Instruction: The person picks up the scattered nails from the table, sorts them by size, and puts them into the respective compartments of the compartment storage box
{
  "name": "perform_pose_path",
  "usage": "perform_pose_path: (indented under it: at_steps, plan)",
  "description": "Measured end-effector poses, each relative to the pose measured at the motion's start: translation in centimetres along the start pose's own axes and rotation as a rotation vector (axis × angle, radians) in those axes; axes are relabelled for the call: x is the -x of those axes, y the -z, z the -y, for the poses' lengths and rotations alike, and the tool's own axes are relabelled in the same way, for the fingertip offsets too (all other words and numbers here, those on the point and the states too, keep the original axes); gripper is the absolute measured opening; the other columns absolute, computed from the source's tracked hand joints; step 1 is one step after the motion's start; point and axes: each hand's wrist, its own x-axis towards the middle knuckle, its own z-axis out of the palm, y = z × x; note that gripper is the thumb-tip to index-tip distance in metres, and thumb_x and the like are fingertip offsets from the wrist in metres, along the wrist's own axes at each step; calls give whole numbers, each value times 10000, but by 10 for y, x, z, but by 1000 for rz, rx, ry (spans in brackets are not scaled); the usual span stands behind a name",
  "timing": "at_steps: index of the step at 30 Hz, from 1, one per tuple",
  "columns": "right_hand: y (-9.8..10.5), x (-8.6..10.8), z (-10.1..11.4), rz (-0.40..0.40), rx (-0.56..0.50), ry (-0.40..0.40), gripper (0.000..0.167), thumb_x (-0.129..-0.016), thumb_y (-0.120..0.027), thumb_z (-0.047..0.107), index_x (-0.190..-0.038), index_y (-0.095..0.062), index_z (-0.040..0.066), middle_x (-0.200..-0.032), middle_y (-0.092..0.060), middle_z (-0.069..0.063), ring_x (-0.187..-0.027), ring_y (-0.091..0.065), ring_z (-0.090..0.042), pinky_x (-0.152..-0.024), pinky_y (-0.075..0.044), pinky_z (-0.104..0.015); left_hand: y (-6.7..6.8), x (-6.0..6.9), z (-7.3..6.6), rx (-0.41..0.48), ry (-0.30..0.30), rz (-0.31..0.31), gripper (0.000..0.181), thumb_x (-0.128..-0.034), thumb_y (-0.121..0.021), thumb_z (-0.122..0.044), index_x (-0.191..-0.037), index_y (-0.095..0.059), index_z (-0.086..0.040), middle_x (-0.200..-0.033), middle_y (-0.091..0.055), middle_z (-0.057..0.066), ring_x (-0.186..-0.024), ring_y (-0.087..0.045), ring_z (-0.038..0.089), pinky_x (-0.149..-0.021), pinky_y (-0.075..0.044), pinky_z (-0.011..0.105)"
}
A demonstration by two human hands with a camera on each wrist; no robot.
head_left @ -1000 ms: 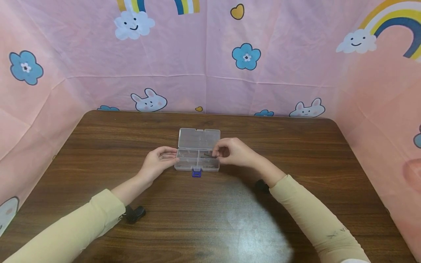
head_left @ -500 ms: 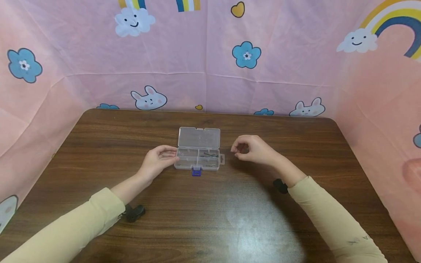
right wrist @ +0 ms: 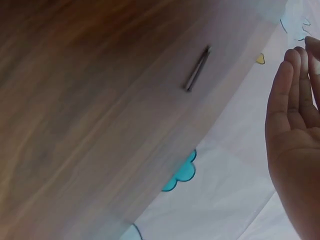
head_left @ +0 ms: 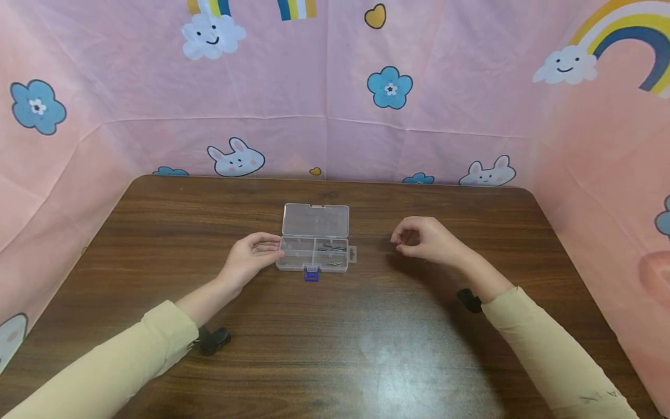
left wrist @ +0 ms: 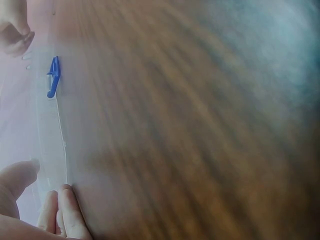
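A clear plastic compartment box (head_left: pixel 295 261) sits on the table with its lid (head_left: pixel 316 221) folded back. Several nails (head_left: pixel 332 248) lie in its right-hand compartments; tiny items in the left ones are too small to identify. My left hand (head_left: pixel 250 257) holds the box's left end, thumb above and fingers along the side. To the right of the box, my right hand (head_left: pixel 429 240) hovers with loosely bent fingers, thumb and index tips near each other; nothing shows between them. In the right wrist view, a single nail (right wrist: pixel 198 69) lies on the wood, apart from that hand.
The blue latch (head_left: pixel 312 275) hangs open at the front of the box, and a hang tab (head_left: pixel 353 254) sticks out on its right. Brown wooden table (head_left: pixel 324 349) surrounds it. A pink patterned cloth (head_left: pixel 293 87) stands behind the table's far edge.
My right hand has left the box's right compartments and moved rightward over the table, uncovering the nails and hang tab. The left hand keeps its place on the box.
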Motion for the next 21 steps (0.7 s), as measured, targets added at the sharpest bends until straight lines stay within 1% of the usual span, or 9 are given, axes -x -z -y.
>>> perform_pose_path:
  at_steps: [10, 14, 17, 21]
  plan:
    - [6, 16, -13, -5, 32, -47, 144, -907, -776, -43, -1009, -763, 58, -966, -761, -58, -887, -689, -171, -772, -618, -332, 1, 2, -1, 2, 3, 4, 460, -1001, -751, -146, -1395, -610, 46, -1396, -667, 265, -1217, -698, 272, -882, -544, 89]
    - [8, 22, -18, -4, 35, -55, 156, -899, -774, -58, -1010, -760, 51, -963, -757, -65, -886, -689, -178, -779, -624, -336, 1, 2, -1, 9, 6, 8, 463, -1003, -747, -142, -1401, -604, 47, -1403, -661, 267, -1216, -696, 263, -887, -544, 89]
    - [10, 27, -21, -5, 27, -78, 165, -896, -777, -67, -1020, -759, 41, -973, -756, -75, -893, -694, -184, -780, -627, -320, 1, 2, -1, 9, 6, 9, 462, -1004, -744, -138, -1402, -602, 49, -1403, -659, 266, -1198, -698, 235, -890, -545, 89]
    - [12, 33, -25, -11, 21, -110, 167, -898, -772, -70, -1031, -761, 31, -991, -763, -90, -898, -691, -174, -768, -616, -264, 1, 2, -1, 8, 3, 6, 457, -1003, -745, -132, -1397, -604, 52, -1397, -663, 268, -1161, -702, 183, -888, -547, 89]
